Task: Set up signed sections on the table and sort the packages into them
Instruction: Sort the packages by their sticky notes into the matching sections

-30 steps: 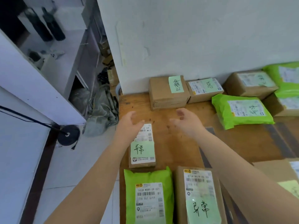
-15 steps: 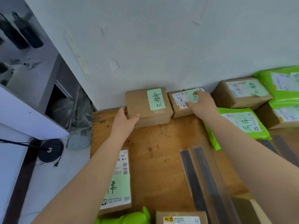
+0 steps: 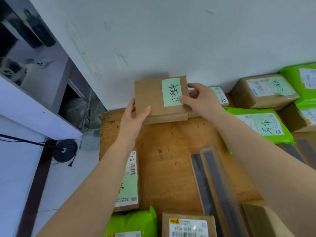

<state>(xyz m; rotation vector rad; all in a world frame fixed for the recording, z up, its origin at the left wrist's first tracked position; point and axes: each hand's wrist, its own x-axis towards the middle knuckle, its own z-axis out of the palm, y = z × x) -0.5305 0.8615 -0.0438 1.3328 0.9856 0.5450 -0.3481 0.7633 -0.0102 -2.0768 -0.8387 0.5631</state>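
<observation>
Both hands have closed on the brown cardboard box with the pale green handwritten note point(image 3: 160, 98), which half a second ago lay flat by the wall with only the left hand touching it; the right hand has come off the neighbouring parcel. Now the left hand point(image 3: 135, 115) grips the box's near left corner, thumb on top, and the right hand point(image 3: 200, 100) pinches its right edge over the note. The box sits at the far left corner of the wooden table point(image 3: 167, 161), its top tipped toward the camera; I cannot tell whether it has fully left the surface.

This looks like the sorting step: one labelled box being taken up for a section. The next move calls for a level lift clear of the small brown box with a white shipping label point(image 3: 220, 96) just beside it, on the right.

The note's black handwriting is Chinese; I cannot read it surely. A green plastic mailer point(image 3: 259, 125) along the right bears a note with two handwritten characters, seemingly 异常. On the near left edge, a flat brown parcel point(image 3: 131, 182) shows "MLV" and a barcode.
</observation>
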